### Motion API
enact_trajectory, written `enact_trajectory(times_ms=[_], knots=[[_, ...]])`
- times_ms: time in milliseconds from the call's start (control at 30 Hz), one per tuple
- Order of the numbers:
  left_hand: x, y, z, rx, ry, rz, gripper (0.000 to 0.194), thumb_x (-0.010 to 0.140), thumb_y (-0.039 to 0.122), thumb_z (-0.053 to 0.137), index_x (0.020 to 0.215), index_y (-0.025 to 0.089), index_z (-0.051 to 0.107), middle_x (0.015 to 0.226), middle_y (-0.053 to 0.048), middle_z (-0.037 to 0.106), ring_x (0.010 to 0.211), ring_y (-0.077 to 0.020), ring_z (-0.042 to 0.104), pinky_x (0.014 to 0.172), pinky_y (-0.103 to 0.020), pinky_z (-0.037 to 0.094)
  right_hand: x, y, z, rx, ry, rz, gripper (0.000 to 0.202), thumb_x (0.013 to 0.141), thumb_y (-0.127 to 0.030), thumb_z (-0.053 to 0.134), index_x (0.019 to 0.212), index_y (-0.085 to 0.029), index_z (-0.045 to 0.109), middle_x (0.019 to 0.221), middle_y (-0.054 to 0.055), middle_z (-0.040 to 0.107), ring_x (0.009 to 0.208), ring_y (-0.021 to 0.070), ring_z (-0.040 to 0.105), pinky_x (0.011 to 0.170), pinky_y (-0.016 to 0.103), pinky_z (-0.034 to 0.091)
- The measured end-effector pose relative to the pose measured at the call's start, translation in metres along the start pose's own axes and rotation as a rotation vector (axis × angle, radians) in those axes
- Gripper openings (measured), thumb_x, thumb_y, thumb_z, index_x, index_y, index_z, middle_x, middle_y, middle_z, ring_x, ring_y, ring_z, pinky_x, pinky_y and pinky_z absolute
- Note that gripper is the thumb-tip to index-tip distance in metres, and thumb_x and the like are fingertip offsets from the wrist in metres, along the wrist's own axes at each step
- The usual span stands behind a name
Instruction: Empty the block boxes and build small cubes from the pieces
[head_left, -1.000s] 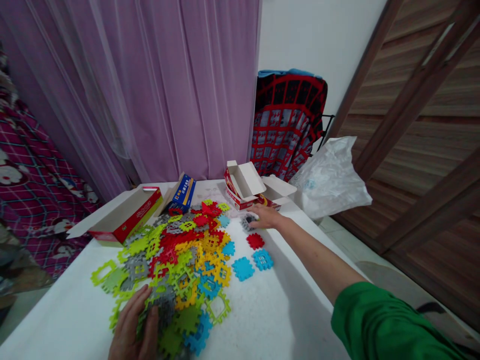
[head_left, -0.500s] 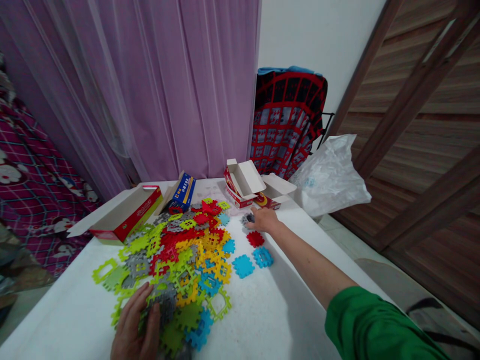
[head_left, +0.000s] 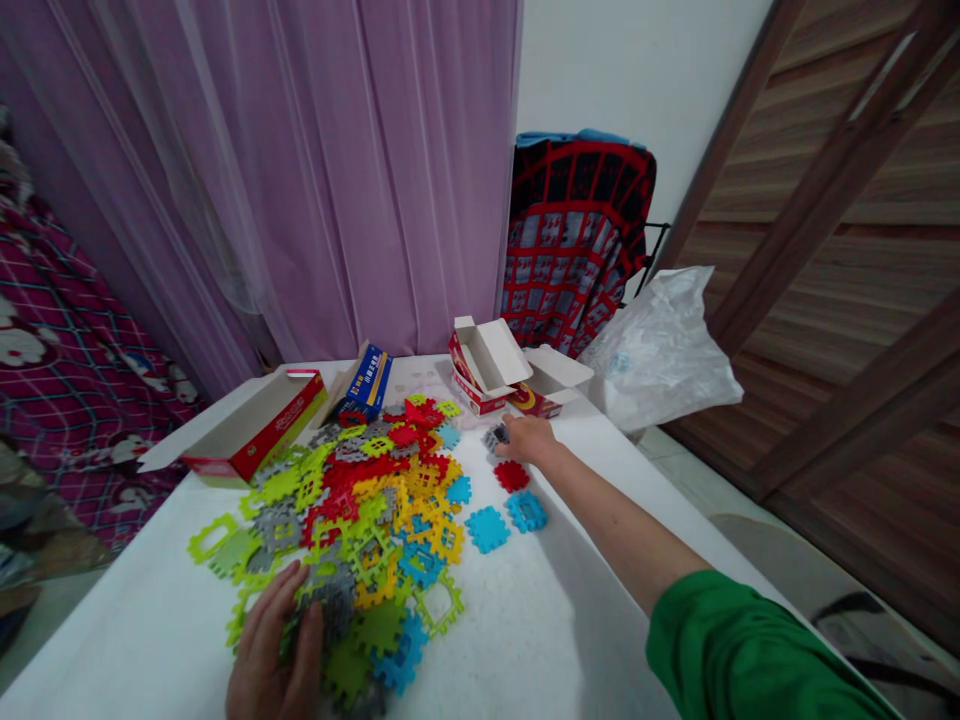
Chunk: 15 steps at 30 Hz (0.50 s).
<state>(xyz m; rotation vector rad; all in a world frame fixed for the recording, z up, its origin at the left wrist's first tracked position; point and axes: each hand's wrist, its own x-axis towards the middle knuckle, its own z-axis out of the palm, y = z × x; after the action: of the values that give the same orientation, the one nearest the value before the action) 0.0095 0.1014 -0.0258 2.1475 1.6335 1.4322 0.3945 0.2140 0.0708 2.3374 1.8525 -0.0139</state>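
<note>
R hand point(head_left: 529, 440) outstretched, fingers on gray pc point(head_left: 494, 437); L hand point(head_left: 271, 650) curled.

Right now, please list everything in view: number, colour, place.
piled tiles: many, mixed colours, left
separate tiles: three, two blue, one red, right of pile
boxes: four, three red, one blue, far side
table: one, white, centre
bag: one, white, right
curtain: one, purple, behind
wall: one, white, behind
cloths: two, magenta left, red-black right
doors: two, brown, far right
sleeve: one, green, right
left hand: one, bare, on pile
right hand: one, bare, at grey tiles, count unclear
</note>
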Motion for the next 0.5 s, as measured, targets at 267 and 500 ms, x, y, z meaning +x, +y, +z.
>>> enact_trajectory(times_ms=[267,500], knots=[[0.001,0.000,0.001,0.004,0.007,0.003,0.031,0.090,0.035,0.050,0.120,0.028,0.057,0.126,-0.007,0.062,0.120,-0.0250,0.058,0.103,-0.045,0.049,-0.003,-0.006,-0.003,0.006,0.000,0.023,0.053,0.081,-0.048,0.059,0.122,-0.016,0.059,0.116,0.018,0.069,0.108,0.0308,0.064,0.086,0.039,0.049],[-0.001,-0.005,0.004,0.000,0.012,0.011,0.033,0.091,0.036,0.049,0.123,0.026,0.055,0.129,-0.008,0.061,0.121,-0.0245,0.056,0.104,-0.044,0.046,-0.007,0.012,-0.012,0.102,0.035,0.098,0.058,0.083,-0.056,0.056,0.125,-0.016,0.059,0.120,0.019,0.067,0.111,0.0325,0.063,0.086,0.041,0.049]])
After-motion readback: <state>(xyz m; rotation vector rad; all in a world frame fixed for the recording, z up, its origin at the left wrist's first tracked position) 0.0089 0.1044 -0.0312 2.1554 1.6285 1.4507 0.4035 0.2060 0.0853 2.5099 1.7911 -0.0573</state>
